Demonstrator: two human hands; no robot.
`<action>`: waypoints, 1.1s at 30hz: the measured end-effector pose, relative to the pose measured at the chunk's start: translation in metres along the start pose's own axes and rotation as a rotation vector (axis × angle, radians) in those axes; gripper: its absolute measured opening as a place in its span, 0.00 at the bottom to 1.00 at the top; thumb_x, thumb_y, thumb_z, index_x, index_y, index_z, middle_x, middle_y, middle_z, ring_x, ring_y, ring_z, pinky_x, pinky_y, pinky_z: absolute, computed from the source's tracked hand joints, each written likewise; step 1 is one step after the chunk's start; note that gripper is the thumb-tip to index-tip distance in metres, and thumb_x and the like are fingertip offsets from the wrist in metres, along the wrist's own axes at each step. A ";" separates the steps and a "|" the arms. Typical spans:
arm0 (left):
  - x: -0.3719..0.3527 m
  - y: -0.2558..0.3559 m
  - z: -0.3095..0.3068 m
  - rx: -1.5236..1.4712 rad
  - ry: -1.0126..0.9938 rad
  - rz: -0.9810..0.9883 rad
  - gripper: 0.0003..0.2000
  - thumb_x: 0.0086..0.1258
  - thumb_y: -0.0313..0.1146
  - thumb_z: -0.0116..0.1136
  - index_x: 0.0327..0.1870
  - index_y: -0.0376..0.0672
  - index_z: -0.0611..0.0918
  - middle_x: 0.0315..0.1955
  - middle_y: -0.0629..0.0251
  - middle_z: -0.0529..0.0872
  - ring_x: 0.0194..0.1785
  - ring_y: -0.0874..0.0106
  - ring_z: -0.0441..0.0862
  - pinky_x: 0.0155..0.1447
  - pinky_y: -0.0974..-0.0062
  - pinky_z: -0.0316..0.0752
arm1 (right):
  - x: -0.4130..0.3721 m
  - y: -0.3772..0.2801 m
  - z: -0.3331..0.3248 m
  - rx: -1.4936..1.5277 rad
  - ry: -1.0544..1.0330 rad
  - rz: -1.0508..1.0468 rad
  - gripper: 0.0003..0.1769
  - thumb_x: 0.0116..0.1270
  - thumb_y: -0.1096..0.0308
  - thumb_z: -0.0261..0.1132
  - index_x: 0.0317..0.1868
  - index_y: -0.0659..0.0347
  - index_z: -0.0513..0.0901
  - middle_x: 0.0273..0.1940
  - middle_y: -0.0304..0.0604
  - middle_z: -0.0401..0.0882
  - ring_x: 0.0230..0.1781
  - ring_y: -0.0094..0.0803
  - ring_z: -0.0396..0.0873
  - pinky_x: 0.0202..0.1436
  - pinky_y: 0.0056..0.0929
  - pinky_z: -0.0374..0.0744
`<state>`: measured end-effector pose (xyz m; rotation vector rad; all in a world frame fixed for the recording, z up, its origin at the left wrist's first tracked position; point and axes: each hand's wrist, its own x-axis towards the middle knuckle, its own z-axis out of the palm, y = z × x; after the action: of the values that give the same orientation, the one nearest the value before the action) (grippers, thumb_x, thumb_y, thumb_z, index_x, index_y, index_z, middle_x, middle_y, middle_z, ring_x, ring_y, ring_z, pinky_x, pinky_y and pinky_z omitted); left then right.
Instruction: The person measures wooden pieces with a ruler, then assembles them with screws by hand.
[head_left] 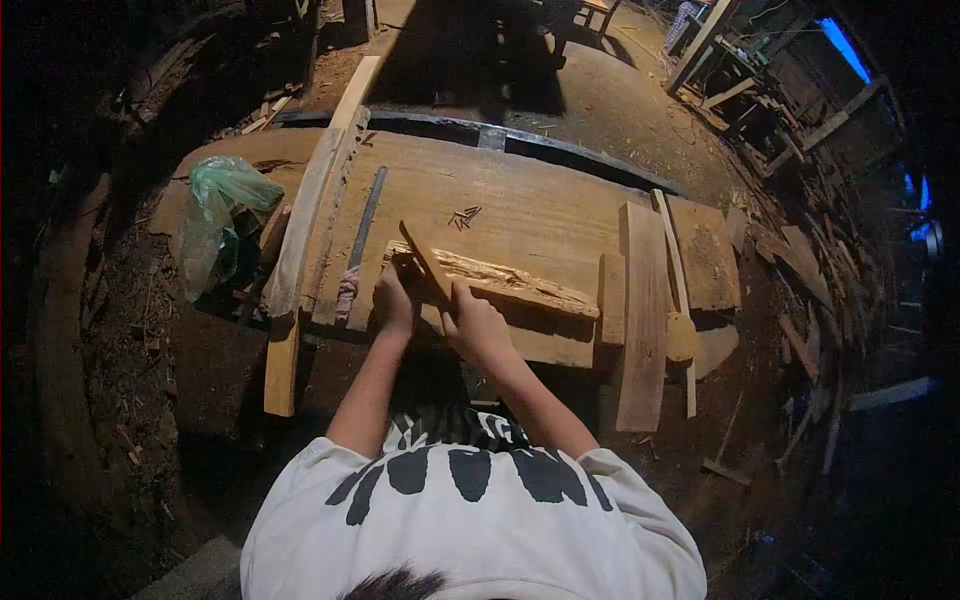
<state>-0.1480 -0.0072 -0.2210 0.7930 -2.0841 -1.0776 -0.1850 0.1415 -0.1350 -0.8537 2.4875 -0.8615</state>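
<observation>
A length of wood with a rough, splintered face (520, 285) lies along the near side of the workbench (540, 210). My left hand (395, 303) is closed at its left end, with the fingers partly hidden. In my right hand (478, 324) is a thin, flat wooden strip (425, 258), gripped by its lower end. The strip slants up and left across the rough wood, and its upper end sticks out past it. Beyond the rough wood, a small heap of nails or similar short pins (464, 217) rests on the bench.
To the left are a long upright-lying beam (318, 195), a dark metal bar (368, 218) and a green plastic bag (228, 195). A board (643, 320), a short block (611, 300) and a mallet-like head (682, 337) lie at right. Scrap wood (800, 270) is piled beyond.
</observation>
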 end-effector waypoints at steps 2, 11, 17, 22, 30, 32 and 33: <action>0.000 -0.006 0.003 -0.167 0.011 -0.086 0.12 0.71 0.38 0.52 0.43 0.39 0.81 0.36 0.51 0.87 0.42 0.54 0.86 0.43 0.62 0.78 | 0.000 0.002 0.002 -0.010 -0.004 0.000 0.22 0.64 0.64 0.63 0.55 0.59 0.67 0.37 0.64 0.83 0.40 0.62 0.81 0.43 0.55 0.80; 0.005 -0.035 0.014 -0.144 -0.020 -0.135 0.10 0.65 0.29 0.56 0.45 0.40 0.83 0.38 0.52 0.87 0.44 0.55 0.86 0.46 0.62 0.78 | 0.000 0.001 0.002 -0.033 -0.025 0.021 0.21 0.63 0.64 0.64 0.54 0.59 0.68 0.36 0.63 0.83 0.40 0.62 0.81 0.44 0.54 0.80; 0.005 -0.032 0.011 -0.041 -0.036 -0.165 0.10 0.64 0.26 0.56 0.45 0.40 0.83 0.39 0.52 0.87 0.44 0.56 0.86 0.47 0.62 0.78 | 0.000 0.000 0.005 -0.050 -0.043 0.034 0.23 0.62 0.64 0.65 0.55 0.56 0.66 0.36 0.61 0.83 0.40 0.62 0.82 0.43 0.55 0.80; 0.004 -0.065 0.023 -0.427 -0.035 -0.208 0.20 0.72 0.42 0.42 0.44 0.35 0.83 0.38 0.50 0.87 0.45 0.55 0.85 0.48 0.58 0.77 | -0.003 0.001 0.008 -0.124 -0.050 0.007 0.28 0.59 0.67 0.68 0.57 0.54 0.63 0.37 0.60 0.83 0.41 0.62 0.82 0.43 0.55 0.80; 0.001 -0.026 0.009 -0.325 -0.024 -0.256 0.30 0.74 0.51 0.30 0.43 0.32 0.82 0.37 0.49 0.86 0.44 0.57 0.85 0.48 0.59 0.76 | -0.002 -0.004 0.004 -0.162 -0.068 0.014 0.28 0.60 0.66 0.68 0.57 0.54 0.64 0.36 0.59 0.83 0.41 0.59 0.82 0.41 0.54 0.80; 0.003 -0.023 0.008 -0.172 -0.059 -0.213 0.28 0.74 0.51 0.33 0.43 0.33 0.82 0.37 0.49 0.86 0.44 0.58 0.85 0.48 0.59 0.76 | -0.001 -0.003 0.005 -0.142 -0.038 0.016 0.26 0.61 0.65 0.67 0.56 0.55 0.65 0.36 0.60 0.83 0.40 0.60 0.82 0.41 0.55 0.80; 0.003 -0.018 0.008 0.032 -0.008 -0.052 0.26 0.74 0.49 0.37 0.43 0.34 0.82 0.37 0.49 0.86 0.44 0.57 0.85 0.48 0.60 0.77 | 0.000 -0.003 0.006 -0.122 -0.008 0.018 0.24 0.62 0.64 0.66 0.56 0.56 0.66 0.35 0.60 0.83 0.39 0.60 0.82 0.41 0.55 0.80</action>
<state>-0.1526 -0.0141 -0.2390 0.8637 -2.1031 -1.0789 -0.1806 0.1375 -0.1374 -0.8710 2.5579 -0.7047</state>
